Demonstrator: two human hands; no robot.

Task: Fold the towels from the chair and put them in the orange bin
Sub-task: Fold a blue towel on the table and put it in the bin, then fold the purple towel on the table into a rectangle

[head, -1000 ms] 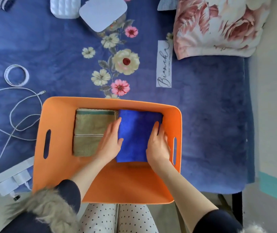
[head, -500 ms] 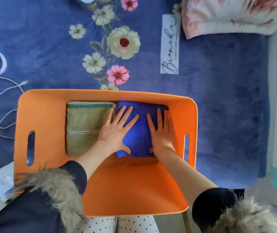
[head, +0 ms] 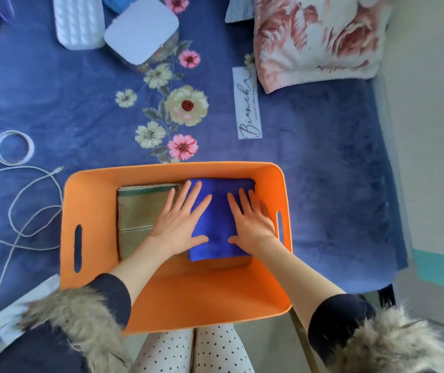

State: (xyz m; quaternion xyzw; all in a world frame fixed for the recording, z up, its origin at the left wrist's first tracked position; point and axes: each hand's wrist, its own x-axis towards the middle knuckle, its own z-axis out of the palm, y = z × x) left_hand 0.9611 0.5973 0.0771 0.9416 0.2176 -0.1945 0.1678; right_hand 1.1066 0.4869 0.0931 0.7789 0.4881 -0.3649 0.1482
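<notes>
The orange bin (head: 91,265) sits on the near edge of a blue floral bedspread. Inside it lie two folded towels side by side: an olive-green towel (head: 137,211) on the left and a blue towel (head: 219,211) on the right. My left hand (head: 177,222) lies flat with spread fingers across the seam between the two towels. My right hand (head: 250,222) lies flat on the blue towel's right part, near the bin's right wall. Neither hand grips anything.
A white cable (head: 18,195) and a coiled white cord (head: 13,148) lie on the bedspread left of the bin. A white box (head: 141,33) and a white ribbed object (head: 79,20) sit at the back. A floral pillow (head: 320,36) lies back right.
My hands went from holding the blue towel's sides to lying flat on top with fingers spread. The view has shifted a little.
</notes>
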